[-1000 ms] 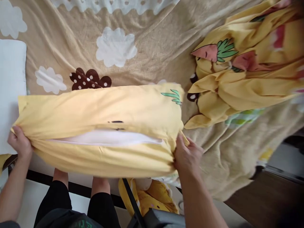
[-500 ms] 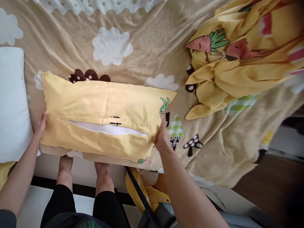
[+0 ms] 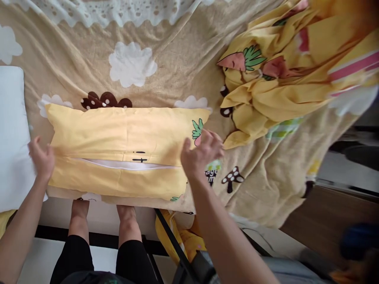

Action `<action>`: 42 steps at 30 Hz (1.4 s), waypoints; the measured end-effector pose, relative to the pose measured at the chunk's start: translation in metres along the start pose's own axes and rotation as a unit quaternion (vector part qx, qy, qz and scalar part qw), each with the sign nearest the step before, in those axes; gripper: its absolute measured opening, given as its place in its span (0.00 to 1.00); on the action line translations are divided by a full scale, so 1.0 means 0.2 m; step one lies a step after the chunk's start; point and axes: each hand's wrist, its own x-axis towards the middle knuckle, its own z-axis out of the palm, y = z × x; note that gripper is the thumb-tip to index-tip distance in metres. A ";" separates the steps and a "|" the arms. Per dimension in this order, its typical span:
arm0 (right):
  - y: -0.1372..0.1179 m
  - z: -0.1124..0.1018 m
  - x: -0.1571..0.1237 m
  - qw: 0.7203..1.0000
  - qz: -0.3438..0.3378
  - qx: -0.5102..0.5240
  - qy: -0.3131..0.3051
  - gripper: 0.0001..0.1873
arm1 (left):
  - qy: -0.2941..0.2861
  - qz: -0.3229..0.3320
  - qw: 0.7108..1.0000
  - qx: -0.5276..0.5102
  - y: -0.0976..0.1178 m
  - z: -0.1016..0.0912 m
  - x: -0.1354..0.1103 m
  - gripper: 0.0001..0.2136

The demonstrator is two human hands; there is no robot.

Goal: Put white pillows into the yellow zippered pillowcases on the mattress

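A yellow pillow (image 3: 97, 130) with green-leaved carrot prints lies flat near the bed's front edge. Along its upper face runs a long slit in the pillowcase, gaping a little so that white shows inside. Beside the pillow's left end is my left hand (image 3: 43, 157), fingers apart and slightly blurred, holding nothing. My right hand (image 3: 203, 154) hovers over the right end with its fingers spread, hiding part of that edge and of the carrot print.
A beige blanket (image 3: 177, 67) with cloud and mushroom prints covers the bed. Crumpled yellow bedding (image 3: 275, 90) is heaped at the upper right. A white pillow (image 3: 12, 138) lies at the left edge. Below the bed are a black bar (image 3: 174, 238) and yellow cloth (image 3: 166, 228).
Both hands have let go of the yellow pillow's ends and opened. The pillow now rests flatter on the blanket. The view has shifted slightly.
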 end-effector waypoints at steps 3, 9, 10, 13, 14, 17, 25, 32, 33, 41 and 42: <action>-0.40 0.16 -0.18 0.973 -0.211 0.069 -0.058 0.27 | -0.102 0.206 0.973 0.019 0.47 0.27 0.00 0.25; -0.44 0.30 -0.04 0.946 -0.274 0.025 -0.171 0.25 | -0.213 0.215 0.938 0.167 0.53 0.50 0.07 0.26; -0.30 0.27 0.07 0.963 -0.220 0.009 -0.158 0.26 | -0.194 0.171 0.947 0.189 0.41 0.45 0.14 0.28; 0.15 0.09 0.37 0.981 -0.104 -0.022 -0.164 0.25 | -0.184 0.024 0.959 0.216 0.10 0.21 0.38 0.28; 0.26 0.03 0.42 0.983 -0.080 -0.030 -0.162 0.24 | -0.172 0.009 0.960 0.220 0.06 0.14 0.44 0.28; 0.31 -0.04 0.32 0.993 -0.054 -0.023 -0.106 0.26 | -0.084 0.061 0.975 0.197 0.17 0.06 0.43 0.29; -0.18 0.25 -0.32 0.949 -0.257 0.021 -0.184 0.30 | -0.234 0.282 0.919 0.144 0.52 0.46 -0.22 0.26; 0.62 -0.02 -0.10 0.986 -0.020 -0.107 -0.129 0.36 | -0.081 0.132 0.970 0.190 -0.04 0.06 -0.17 0.29; 0.61 -0.05 -0.15 0.990 -0.048 -0.098 -0.089 0.35 | -0.051 0.147 0.975 0.161 -0.02 0.04 -0.24 0.29; -0.03 0.33 -0.84 0.925 -0.344 0.044 -0.153 0.28 | -0.218 0.246 0.939 0.101 0.25 0.53 -0.76 0.25; 0.01 0.38 -0.83 0.922 -0.348 0.039 -0.167 0.27 | -0.249 0.239 0.931 0.116 0.20 0.56 -0.72 0.23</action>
